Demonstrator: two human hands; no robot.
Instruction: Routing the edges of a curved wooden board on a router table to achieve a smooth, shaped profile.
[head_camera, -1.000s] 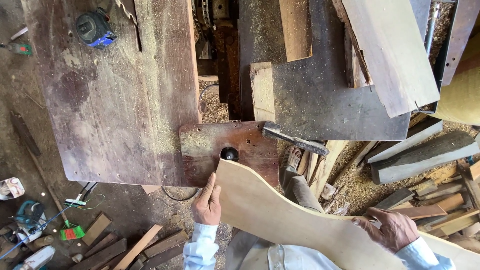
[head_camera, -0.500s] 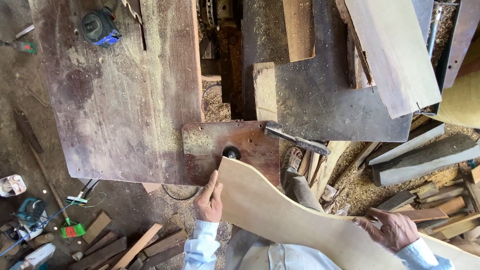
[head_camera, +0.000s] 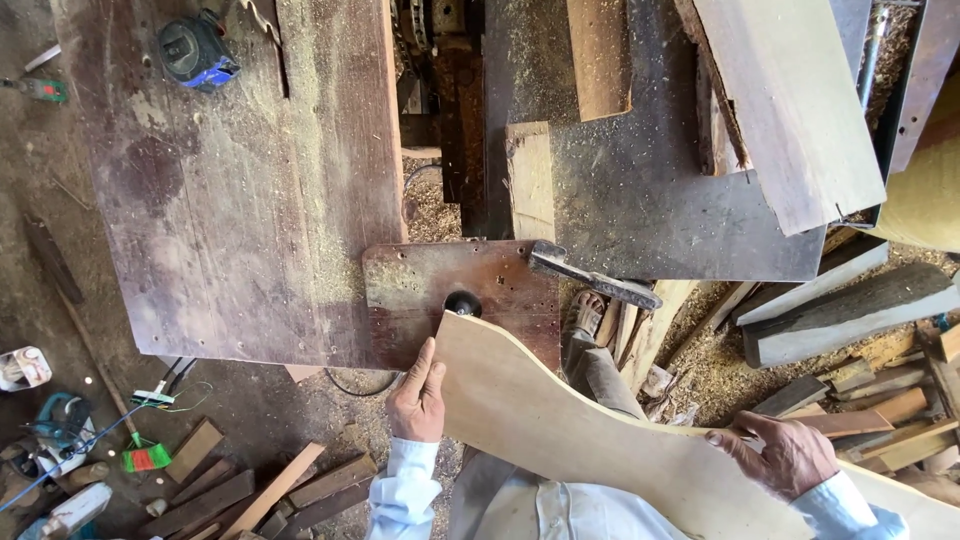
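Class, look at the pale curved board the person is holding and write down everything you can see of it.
The curved board is a thin, pale sheet, plywood by the look of it, smooth and unfinished, with a wavy sawn edge. It lies flat, running from the small reddish metal table down to the lower right edge of the picture. Its narrow rounded end sits beside the dark round cutter; contact cannot be confirmed. The left hand presses its near edge; the right hand grips its far side.

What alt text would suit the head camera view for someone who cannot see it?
Seen from above, a person's left hand and right hand hold a pale, curved plywood board with its end against a small black round cutter in a reddish-brown metal plate, beside a worn, sawdust-strewn wooden workbench.
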